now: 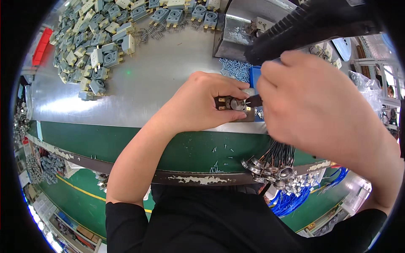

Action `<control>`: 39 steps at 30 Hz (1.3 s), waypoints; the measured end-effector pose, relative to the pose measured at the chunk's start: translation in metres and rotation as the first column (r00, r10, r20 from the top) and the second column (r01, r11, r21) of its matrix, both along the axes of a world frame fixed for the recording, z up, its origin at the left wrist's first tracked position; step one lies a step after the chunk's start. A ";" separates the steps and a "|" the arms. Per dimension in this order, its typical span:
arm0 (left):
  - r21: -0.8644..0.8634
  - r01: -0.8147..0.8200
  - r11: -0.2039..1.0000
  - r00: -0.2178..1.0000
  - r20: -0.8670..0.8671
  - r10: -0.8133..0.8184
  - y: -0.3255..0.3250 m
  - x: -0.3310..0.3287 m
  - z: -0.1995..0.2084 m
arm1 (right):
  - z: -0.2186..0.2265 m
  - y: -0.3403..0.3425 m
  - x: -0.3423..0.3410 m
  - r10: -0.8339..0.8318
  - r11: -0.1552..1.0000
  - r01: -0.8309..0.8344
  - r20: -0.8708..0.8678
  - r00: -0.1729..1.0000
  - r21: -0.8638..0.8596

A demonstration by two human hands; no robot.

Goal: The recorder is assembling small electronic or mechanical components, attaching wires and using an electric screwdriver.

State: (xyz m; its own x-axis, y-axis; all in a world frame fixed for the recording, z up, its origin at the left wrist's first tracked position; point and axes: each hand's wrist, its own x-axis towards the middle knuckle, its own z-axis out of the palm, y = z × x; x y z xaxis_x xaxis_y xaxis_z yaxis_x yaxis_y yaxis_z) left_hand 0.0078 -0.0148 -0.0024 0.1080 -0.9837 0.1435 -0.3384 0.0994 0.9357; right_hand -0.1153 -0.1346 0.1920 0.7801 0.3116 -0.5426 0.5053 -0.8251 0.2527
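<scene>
My left hand (pixel 207 101) pinches a small switch-like part (pixel 237 104) between thumb and fingers. It has a round metal cap, a dark body and brass tabs, and lies at the steel tabletop's front edge. My right hand (pixel 312 97) is closed in a fist around a tool, apparently a screwdriver; its dark, narrow tip (pixel 254 101) pokes out toward the round cap. Whether the tip touches the part I cannot tell. The tool's body is mostly hidden by the fist. Right behind the fist, a thick black ribbed shaft (pixel 303 27) slants up to the right; its link to the tool is unclear.
Small screws (pixel 234 69) lie piled beside a blue tray (pixel 255 76). Grey and cream switch housings (pixel 90 48) heap at the far left, near loose springs (pixel 157 31). A metal bracket (pixel 234 33) stands behind. Wired metal caps (pixel 270 172) sit at the green front edge.
</scene>
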 end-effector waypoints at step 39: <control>0.038 0.014 0.999 1.000 -0.020 -0.013 0.008 0.002 0.006 | -0.018 0.021 0.017 -0.188 0.978 0.186 -0.010 0.982 -0.100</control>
State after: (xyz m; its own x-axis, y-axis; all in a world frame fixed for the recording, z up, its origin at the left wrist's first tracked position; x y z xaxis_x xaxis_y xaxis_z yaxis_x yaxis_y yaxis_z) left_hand 0.0096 -0.0064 0.0036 0.0972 -0.9898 0.1042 -0.3187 0.0682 0.9454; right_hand -0.0978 -0.1138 0.1741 0.8085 0.1059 -0.5788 0.3504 -0.8770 0.3289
